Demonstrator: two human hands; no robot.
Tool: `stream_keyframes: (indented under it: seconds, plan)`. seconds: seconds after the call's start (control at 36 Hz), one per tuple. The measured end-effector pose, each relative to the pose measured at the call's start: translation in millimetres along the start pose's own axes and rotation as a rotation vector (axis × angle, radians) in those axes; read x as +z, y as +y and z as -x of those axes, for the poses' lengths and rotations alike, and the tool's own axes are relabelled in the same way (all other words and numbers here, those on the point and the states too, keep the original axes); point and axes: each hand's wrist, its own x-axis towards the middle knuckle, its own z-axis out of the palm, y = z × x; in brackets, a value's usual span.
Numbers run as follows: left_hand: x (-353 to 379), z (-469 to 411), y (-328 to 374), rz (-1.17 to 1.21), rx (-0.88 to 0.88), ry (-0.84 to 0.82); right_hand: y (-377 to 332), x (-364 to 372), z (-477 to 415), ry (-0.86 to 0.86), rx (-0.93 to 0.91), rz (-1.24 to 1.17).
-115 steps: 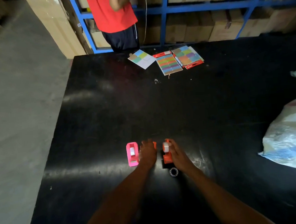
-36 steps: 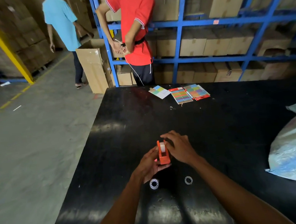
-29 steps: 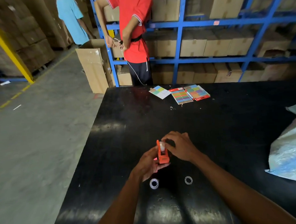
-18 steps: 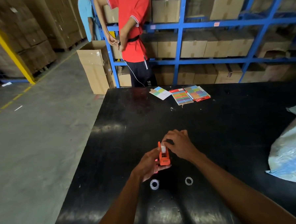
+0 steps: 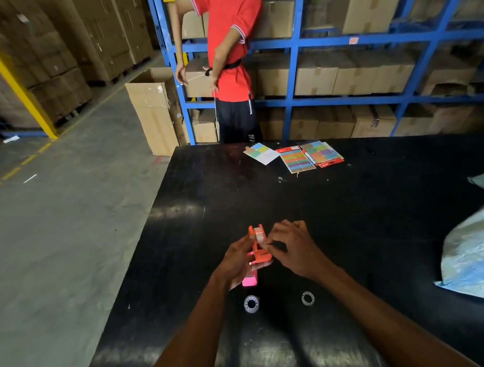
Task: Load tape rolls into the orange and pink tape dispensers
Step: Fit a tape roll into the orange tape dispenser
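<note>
My left hand point(image 5: 236, 263) holds the orange tape dispenser point(image 5: 258, 245) above the black table point(image 5: 349, 219), with a clear tape roll seated in it. My right hand point(image 5: 291, 246) pinches at the dispenser's right side, fingertips on the tape near its front end. The pink dispenser point(image 5: 250, 279) lies on the table under my left hand, mostly hidden. Two loose clear tape rolls lie nearer to me: one point(image 5: 251, 304) on the left, a thinner ring point(image 5: 308, 298) on the right.
Packs of coloured sticky notes point(image 5: 297, 156) lie at the table's far edge. A white and blue plastic bag point(image 5: 477, 258) sits at the right edge. A person in a red shirt point(image 5: 228, 57) stands behind the table by blue shelving with cartons. The table's left edge drops to concrete floor.
The orange dispenser has been lifted off the table into my left hand. My right hand has slid from the roll on top down to the dispenser's front. The pink dispenser's end now shows below my left hand.
</note>
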Motion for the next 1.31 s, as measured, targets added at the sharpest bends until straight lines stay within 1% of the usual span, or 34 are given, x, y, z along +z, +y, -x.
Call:
stream_keyframes:
  seconds: [0.25, 0.44, 0.61, 0.78, 0.83, 0.89, 0.94, 1.0, 1.03, 1.08, 1.17, 1.19, 1.31]
  plan:
    - [2, -8, -1, -0.003, -0.043, 0.029, -1, 16, 30, 0.034, 0.037, -0.034]
    - [4, -11, -6, 0.006, -0.057, 0.015, 2, 28, 40, 0.072, 0.074, 0.013]
    - [2, -13, -12, -0.014, -0.077, 0.011, 3, 36, 41, 0.130, 0.071, 0.100]
    - [1, -14, -11, -0.034, -0.092, 0.021, 6, 49, 48, 0.096, 0.048, 0.130]
    - [0, -16, -9, -0.055, -0.097, 0.013, 7, 53, 53, 0.120, 0.055, 0.111]
    - [-1, -17, -7, -0.074, -0.096, 0.005, 12, 54, 55, 0.180, 0.127, 0.068]
    - [-2, -17, -7, -0.080, -0.103, 0.010, 20, 54, 52, 0.270, 0.248, -0.018]
    - [0, -17, -8, -0.085, -0.116, 0.002, 26, 51, 45, 0.335, 0.378, -0.175]
    - [2, -17, -9, -0.098, -0.120, -0.005, 29, 49, 42, 0.331, 0.440, -0.274]
    - [7, -19, -13, -0.127, -0.116, -0.025, 39, 51, 35, 0.223, 0.540, -0.424]
    - [15, -25, -21, -0.153, -0.105, -0.036, 48, 55, 29, 0.054, 0.553, -0.485]
    - [18, -27, -24, -0.164, -0.106, -0.033, 49, 55, 29, 0.031, 0.547, -0.508]
    - [26, -36, -39, -0.190, -0.081, 0.048, 53, 61, 31, 0.040, 0.551, -0.557]
